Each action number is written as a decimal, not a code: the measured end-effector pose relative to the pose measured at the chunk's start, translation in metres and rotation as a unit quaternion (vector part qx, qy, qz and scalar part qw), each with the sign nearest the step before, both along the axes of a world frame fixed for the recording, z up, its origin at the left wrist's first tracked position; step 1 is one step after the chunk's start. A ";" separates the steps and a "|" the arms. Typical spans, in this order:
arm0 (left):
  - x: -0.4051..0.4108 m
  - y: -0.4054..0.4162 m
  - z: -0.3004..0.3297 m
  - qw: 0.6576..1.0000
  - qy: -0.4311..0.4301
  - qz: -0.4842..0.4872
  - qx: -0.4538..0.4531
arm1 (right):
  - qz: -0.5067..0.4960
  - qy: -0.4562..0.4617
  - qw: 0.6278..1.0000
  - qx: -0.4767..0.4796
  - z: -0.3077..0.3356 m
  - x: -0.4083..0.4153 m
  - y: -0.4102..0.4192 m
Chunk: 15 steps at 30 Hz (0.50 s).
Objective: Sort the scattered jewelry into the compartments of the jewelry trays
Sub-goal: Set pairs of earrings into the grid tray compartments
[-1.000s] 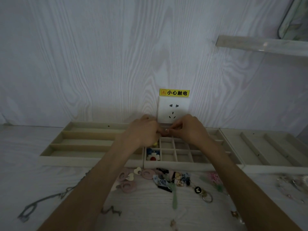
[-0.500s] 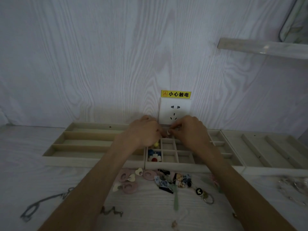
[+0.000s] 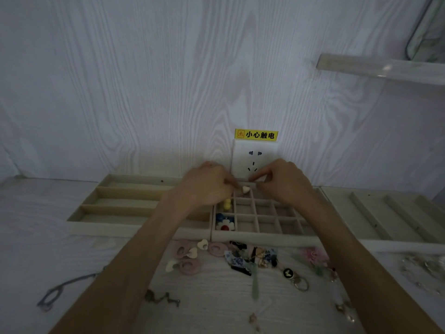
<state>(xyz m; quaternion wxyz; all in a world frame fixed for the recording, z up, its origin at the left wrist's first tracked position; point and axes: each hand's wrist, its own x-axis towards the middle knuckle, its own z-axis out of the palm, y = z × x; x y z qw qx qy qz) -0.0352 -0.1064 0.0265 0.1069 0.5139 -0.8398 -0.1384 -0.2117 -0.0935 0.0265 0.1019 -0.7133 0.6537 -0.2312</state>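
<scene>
Over the back row of the middle grid tray (image 3: 265, 238), my left hand (image 3: 207, 186) pinches a white heart earring (image 3: 245, 189) at its fingertips. My right hand (image 3: 284, 182) is just to the right of the heart, fingers curled and tips together; I cannot see whether it holds anything. A yellow piece (image 3: 226, 204) and a blue-and-white flower piece (image 3: 225, 224) lie in the tray's left compartments. Loose jewelry lies in front of the tray: pink ring earrings with white hearts (image 3: 190, 266), blue patterned pieces (image 3: 237, 260), a green pendant (image 3: 254, 283) and a black charm on a ring (image 3: 287, 273).
A long-slot tray (image 3: 134, 229) stands to the left and another tray (image 3: 397, 247) to the right. A grey chain (image 3: 55, 292) and a dark chain (image 3: 161, 297) lie at the front left, with clear pieces (image 3: 423, 268) at the right. A wall socket (image 3: 255, 160) sits behind my hands.
My hands were pressed together on one small piece. They have drawn slightly apart, and the white heart now shows between them at my left fingertips.
</scene>
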 end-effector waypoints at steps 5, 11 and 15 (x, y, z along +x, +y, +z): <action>0.032 0.029 0.015 0.989 0.123 0.071 -0.032 | 0.050 -0.051 0.997 -0.017 0.023 0.001 0.021; 0.079 0.088 0.026 0.992 0.106 0.037 0.053 | 0.124 -0.010 0.992 0.022 0.025 0.037 0.077; 0.085 0.113 0.016 0.996 0.021 0.036 0.081 | 0.121 0.040 0.992 -0.002 0.012 0.058 0.102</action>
